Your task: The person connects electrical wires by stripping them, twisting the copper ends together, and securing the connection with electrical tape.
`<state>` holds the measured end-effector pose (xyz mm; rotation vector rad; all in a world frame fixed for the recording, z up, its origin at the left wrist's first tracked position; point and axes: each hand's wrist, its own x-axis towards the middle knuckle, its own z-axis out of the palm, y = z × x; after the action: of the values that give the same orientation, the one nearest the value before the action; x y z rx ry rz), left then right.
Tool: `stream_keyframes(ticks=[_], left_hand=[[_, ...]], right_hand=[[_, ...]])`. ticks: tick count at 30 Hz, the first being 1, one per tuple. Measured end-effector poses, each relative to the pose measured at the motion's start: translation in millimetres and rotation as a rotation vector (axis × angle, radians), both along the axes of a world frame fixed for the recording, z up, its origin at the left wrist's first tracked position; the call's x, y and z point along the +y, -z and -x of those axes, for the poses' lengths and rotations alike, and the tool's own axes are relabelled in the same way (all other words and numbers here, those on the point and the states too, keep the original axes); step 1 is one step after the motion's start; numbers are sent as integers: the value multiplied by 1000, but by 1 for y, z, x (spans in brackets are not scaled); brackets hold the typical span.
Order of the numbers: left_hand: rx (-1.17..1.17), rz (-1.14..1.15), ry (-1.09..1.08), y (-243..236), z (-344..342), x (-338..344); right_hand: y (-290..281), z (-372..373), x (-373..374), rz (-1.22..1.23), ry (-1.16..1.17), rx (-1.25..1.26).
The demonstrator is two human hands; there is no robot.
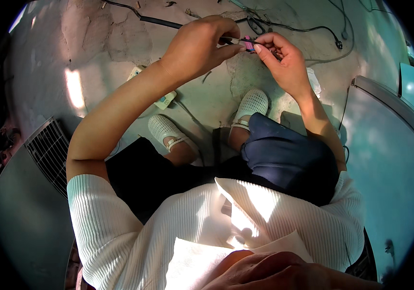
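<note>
My left hand (199, 46) is closed around a black cable (161, 22), which runs in from the upper left through a thicker black sleeve. Thumb and fingers of my right hand (284, 60) are pinched on a thin dark cable end, just right of the left fingertips. Between the two hands sits a small bright pink piece (249, 43) with a bluish lower edge; its kind is too small to make out. The fingers partly hide where the cable parts meet. Both hands are held out in front, above the floor.
Scissors with dark handles (255, 24) lie just beyond my hands. Another black cable ends in a plug (338, 44) at the upper right. A white power strip (166, 100) lies under my left forearm. White paper (314, 82) is by my right wrist. A pale panel (385, 140) stands right.
</note>
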<state>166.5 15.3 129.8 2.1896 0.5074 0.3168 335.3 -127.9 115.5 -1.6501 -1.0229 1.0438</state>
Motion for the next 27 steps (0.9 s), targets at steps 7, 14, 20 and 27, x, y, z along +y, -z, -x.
stream_keyframes(ticks=[7, 14, 20, 27], left_hand=[[108, 204, -20, 2, 23, 28], [55, 437, -104, -1, 37, 34], [-10, 482, -88, 2, 53, 35], [-109, 676, -57, 17, 63, 38]], right_hand=[[-13, 21, 22, 26, -14, -136], [-38, 31, 42, 19, -71, -247], [-50, 47, 58, -35, -208, -438], [-47, 54, 64, -122, -252, -605]])
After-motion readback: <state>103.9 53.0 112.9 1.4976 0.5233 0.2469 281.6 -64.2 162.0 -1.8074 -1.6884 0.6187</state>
